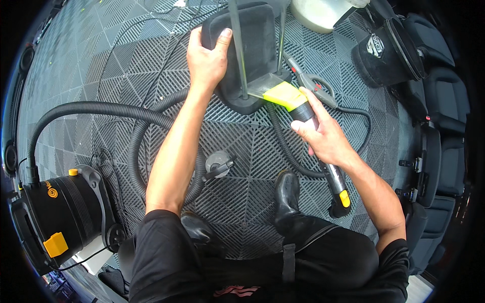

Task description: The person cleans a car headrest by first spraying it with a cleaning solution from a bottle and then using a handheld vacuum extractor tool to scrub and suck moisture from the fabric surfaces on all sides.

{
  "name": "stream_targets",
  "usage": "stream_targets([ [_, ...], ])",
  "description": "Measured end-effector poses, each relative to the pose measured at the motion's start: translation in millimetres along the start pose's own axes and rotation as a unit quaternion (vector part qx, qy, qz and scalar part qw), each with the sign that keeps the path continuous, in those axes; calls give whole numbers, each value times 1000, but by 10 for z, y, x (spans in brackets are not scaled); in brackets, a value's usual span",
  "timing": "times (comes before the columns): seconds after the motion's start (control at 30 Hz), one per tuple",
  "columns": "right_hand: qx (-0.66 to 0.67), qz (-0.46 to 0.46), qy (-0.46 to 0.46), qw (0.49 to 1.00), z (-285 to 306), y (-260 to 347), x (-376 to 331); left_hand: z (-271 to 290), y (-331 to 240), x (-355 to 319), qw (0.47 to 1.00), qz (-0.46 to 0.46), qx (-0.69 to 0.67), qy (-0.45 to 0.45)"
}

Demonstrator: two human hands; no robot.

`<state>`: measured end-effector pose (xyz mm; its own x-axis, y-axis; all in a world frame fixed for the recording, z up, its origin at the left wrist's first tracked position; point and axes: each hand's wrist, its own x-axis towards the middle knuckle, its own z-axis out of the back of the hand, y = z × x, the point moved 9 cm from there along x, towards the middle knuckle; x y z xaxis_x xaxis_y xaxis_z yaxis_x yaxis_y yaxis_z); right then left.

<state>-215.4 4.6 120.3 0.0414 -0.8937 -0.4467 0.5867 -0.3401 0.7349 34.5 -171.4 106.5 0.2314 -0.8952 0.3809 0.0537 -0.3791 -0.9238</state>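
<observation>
A dark fabric car headrest (257,40) with two metal posts is held up at the top middle. My left hand (207,60) grips its left edge, thumb on the front face and fingers behind. My right hand (326,134) is wrapped round a vacuum nozzle (287,95) with a yellow-green neck and a clear flat mouth. The nozzle's mouth meets the lower part of the headrest, between the posts. Its black tube (333,179) slants down toward my right knee.
At left stands a black and yellow vacuum cleaner (70,212) with a ribbed hose (96,107). A grey trigger gun (316,88) and a spray bottle (218,164) are on the grid floor (242,202). A black bucket (374,65), pale tub (316,15) and car seats (444,96) are at right.
</observation>
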Motion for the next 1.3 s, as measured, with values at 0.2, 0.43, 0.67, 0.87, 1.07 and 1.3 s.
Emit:
stream_targets([
  [0.2,-78,63,-8,995,76,132,3,115,178,-22,998,29,-40,-39],
  [0.43,-101,111,-34,988,78,67,-254,155,-26,-46,998,-38,-25,-45],
  [0.67,-100,107,-22,989,115,68,-432,133,-355,-24,993,-113,11,-24],
  [0.87,-119,170,-86,975,166,244,-578,289,-299,50,994,-78,-11,-79],
  [1.07,-130,181,-116,968,209,268,-679,471,171,76,989,33,-37,-136],
  [1.3,-123,172,-114,971,250,315,-696,393,648,-200,929,290,-187,-132],
])
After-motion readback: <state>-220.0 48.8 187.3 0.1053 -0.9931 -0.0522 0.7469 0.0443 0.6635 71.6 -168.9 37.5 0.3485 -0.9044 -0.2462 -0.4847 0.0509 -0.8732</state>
